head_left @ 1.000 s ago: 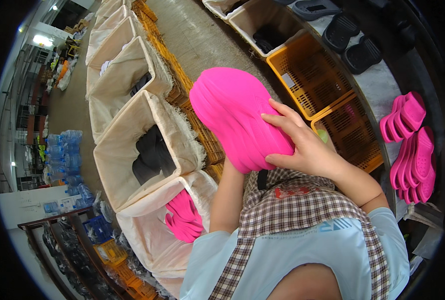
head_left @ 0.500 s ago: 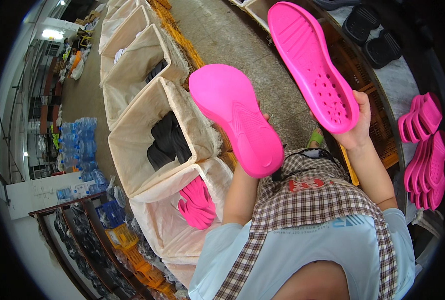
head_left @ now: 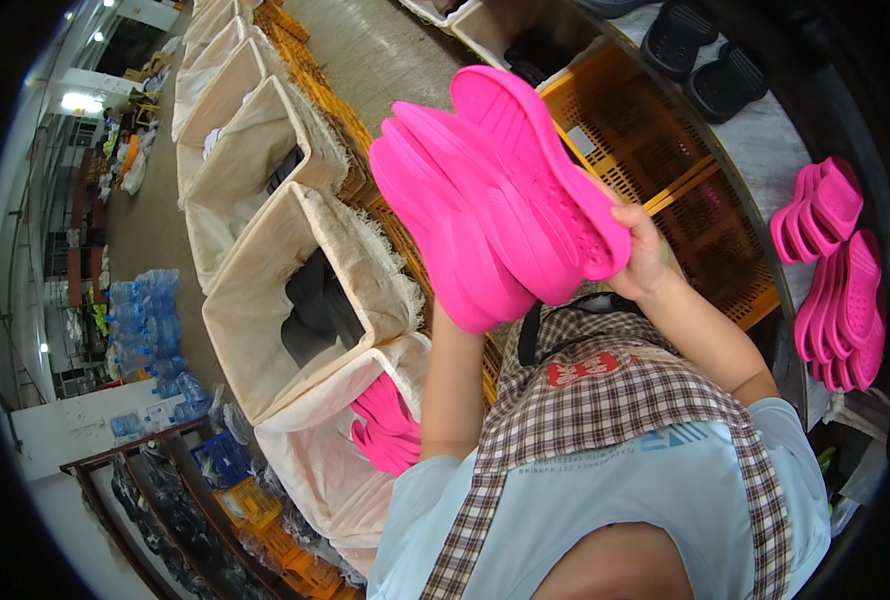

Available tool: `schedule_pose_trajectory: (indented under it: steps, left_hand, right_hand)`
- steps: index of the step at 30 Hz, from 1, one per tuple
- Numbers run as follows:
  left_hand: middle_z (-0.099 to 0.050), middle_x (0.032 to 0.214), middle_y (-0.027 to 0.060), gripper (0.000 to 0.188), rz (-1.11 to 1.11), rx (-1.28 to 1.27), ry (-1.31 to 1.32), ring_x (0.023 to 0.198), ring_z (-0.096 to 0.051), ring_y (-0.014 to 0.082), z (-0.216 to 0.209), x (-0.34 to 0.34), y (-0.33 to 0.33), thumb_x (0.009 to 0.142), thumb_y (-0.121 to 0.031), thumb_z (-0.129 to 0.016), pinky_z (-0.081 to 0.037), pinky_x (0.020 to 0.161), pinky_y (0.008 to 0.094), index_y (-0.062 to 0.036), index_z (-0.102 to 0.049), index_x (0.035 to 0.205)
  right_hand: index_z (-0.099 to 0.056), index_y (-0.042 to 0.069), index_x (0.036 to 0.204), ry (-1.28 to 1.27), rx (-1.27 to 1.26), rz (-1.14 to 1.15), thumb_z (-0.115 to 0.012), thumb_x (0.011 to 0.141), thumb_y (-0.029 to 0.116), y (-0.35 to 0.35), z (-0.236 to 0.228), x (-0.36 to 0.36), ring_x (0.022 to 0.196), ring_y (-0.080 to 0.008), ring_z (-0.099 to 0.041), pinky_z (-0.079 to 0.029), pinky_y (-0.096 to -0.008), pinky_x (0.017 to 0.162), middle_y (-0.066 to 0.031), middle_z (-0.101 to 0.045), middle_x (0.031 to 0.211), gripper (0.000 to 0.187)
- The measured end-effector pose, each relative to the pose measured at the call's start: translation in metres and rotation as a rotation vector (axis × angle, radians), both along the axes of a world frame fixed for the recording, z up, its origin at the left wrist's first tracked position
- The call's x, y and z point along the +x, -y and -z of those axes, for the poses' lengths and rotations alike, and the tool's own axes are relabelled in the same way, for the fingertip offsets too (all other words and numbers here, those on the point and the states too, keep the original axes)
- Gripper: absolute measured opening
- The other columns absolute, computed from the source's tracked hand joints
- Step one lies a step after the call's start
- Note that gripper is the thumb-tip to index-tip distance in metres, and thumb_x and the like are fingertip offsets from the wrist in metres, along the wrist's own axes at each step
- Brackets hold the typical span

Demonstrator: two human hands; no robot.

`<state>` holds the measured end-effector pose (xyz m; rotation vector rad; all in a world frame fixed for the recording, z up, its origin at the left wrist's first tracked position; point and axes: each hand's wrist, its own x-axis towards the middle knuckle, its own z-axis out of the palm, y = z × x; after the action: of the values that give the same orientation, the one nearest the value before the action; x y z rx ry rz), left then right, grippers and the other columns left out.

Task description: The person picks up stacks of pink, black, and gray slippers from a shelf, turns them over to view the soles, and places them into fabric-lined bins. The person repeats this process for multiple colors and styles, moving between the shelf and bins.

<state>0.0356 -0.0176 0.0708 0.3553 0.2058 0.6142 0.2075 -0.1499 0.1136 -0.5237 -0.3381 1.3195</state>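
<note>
Several bright pink shoe soles point(head_left: 465, 200) are held up together in a fanned bundle in front of my apron. My left forearm point(head_left: 453, 385) rises behind the bundle's lower end; the soles hide the left hand itself, which supports them from behind. My right hand point(head_left: 645, 248) is closed on the heel end of the rightmost pink sole point(head_left: 540, 160), with its thumb near the rim. That sole's inner face, ribbed at the toe and pierced with holes at the heel, is turned partly toward me. It leans against the others.
To the left, cloth-lined bins point(head_left: 275, 300) run in a row, one with black soles point(head_left: 320, 310), another with pink soles point(head_left: 387, 425). On the right, stacked pink soles point(head_left: 840, 320) and black soles point(head_left: 725, 85) rest on a curved worktop point(head_left: 755, 160). Yellow crates point(head_left: 655, 130) stand beneath its edge.
The single sole in my right hand has come left and down against the soles at my left hand. Those have turned, so several edges now show. The view has shifted slightly.
</note>
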Motion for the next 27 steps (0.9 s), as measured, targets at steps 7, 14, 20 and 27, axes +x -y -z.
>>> schedule_pose_trajectory:
  steps: [7,14,20,27]
  left_hand:
    - [-0.042,0.131,0.0148,0.053,0.019,-0.023,0.086,0.108,-0.049,0.033,-0.001,0.001,-0.001,0.091,-0.031,-0.055,-0.046,0.086,0.0494,-0.0084,-0.038,0.136]
    - [-0.041,0.132,0.0143,0.053,0.026,0.008,0.034,0.108,-0.049,0.0322,-0.001,0.001,-0.001,0.091,-0.031,-0.055,-0.046,0.086,0.0493,-0.0086,-0.039,0.136]
    - [-0.04,0.132,0.0138,0.052,0.035,0.083,-0.024,0.109,-0.049,0.0314,-0.01,0.0,-0.009,0.091,-0.031,-0.055,-0.045,0.087,0.0492,-0.0088,-0.039,0.136]
    - [-0.039,0.132,0.0132,0.052,0.064,0.033,0.19,0.109,-0.048,0.0305,-0.028,0.011,-0.008,0.091,-0.03,-0.055,-0.044,0.087,0.049,-0.0091,-0.039,0.135]
  right_hand:
    - [-0.03,-0.001,0.14,-0.079,0.041,0.003,-0.05,0.083,0.027,-0.006,-0.019,-0.006,0.128,-0.0237,-0.042,-0.029,-0.0372,0.109,-0.0157,-0.041,0.14,0.067]
    - [-0.03,-0.002,0.14,0.096,0.055,-0.01,-0.053,0.082,0.024,-0.01,-0.024,-0.009,0.128,-0.024,-0.04,-0.031,-0.0377,0.108,-0.0171,-0.04,0.139,0.067]
    - [-0.029,-0.002,0.14,0.21,-0.057,0.009,-0.052,0.082,0.021,-0.016,-0.009,-0.005,0.127,-0.0245,-0.041,-0.033,-0.0381,0.107,-0.0179,-0.038,0.14,0.066]
    - [-0.042,-0.001,0.132,-0.415,0.009,-0.123,-0.041,0.084,0.032,-0.015,0.027,-0.002,0.117,-0.0269,-0.051,-0.039,-0.0401,0.101,-0.0156,-0.051,0.128,0.057]
